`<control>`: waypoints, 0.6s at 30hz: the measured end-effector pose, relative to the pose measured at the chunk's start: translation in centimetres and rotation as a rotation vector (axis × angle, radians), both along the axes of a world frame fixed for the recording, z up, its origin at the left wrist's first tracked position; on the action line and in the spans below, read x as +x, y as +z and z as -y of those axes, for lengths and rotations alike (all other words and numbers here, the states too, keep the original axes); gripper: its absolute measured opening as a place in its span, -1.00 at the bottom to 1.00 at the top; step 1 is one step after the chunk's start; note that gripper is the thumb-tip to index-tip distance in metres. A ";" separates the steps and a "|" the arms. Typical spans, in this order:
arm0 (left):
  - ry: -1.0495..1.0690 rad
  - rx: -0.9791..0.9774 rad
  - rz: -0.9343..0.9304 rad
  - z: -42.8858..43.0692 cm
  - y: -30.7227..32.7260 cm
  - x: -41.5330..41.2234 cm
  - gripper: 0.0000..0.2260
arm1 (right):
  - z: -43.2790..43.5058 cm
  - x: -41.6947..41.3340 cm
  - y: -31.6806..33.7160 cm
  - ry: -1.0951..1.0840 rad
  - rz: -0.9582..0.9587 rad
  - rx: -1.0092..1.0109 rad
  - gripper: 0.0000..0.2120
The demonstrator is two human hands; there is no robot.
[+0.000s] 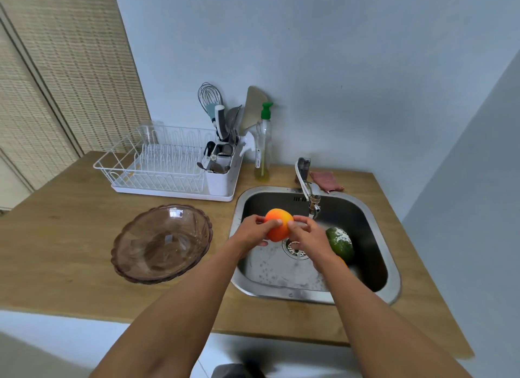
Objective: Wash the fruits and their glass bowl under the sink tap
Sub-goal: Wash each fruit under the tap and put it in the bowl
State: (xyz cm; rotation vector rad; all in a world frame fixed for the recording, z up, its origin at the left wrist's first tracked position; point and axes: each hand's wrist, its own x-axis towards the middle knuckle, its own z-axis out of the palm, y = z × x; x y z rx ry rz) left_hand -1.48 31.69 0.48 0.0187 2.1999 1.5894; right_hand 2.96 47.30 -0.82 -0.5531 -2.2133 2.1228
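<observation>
1. The left hand (254, 230) grasps the orange fruit (278, 226) from its left side, with the fingers curled round it and the thumb laid across its front.
2. The right hand (306, 236) grips the same fruit from the right, thumb pressed on the skin and fingers bent against it.
3. The fruit is held in the air over the steel sink (281, 292), above the drain and just left of the tap (310, 193) spout.
4. A thin stream of water shows over the drain.
5. A green fruit (341, 244), wet and flecked white, lies on the sink floor to the right, partly behind the right wrist.
6. The glass bowl (132, 232) stands upright on the wooden counter (64, 237) left of the sink, near its rim. Neither hand touches it.
7. Behind the bowl sits a white dish rack (157, 165) with utensils in its caddy.
8. A green-capped soap bottle (263, 149) stands beside the rack.
9. A pink cloth (326, 180) lies behind the tap.
</observation>
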 end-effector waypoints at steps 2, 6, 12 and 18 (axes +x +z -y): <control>0.002 -0.035 -0.023 0.5 0.3 -0.1 -0.47 | 0.3 -0.3 0.2 0.028 0.014 0.021 -0.72; 0.034 0.014 -0.049 1.4 1.0 -0.6 -0.48 | 1.0 -0.5 0.9 0.013 -0.042 0.072 -0.73; -0.101 -0.139 -0.063 1.8 -1.0 0.4 -0.45 | 1.1 1.7 -0.9 0.038 0.015 0.142 -0.75; 0.008 -0.167 -0.125 1.9 0.3 0.3 -0.46 | 1.6 0.7 1.0 0.021 -0.004 0.085 -0.73</control>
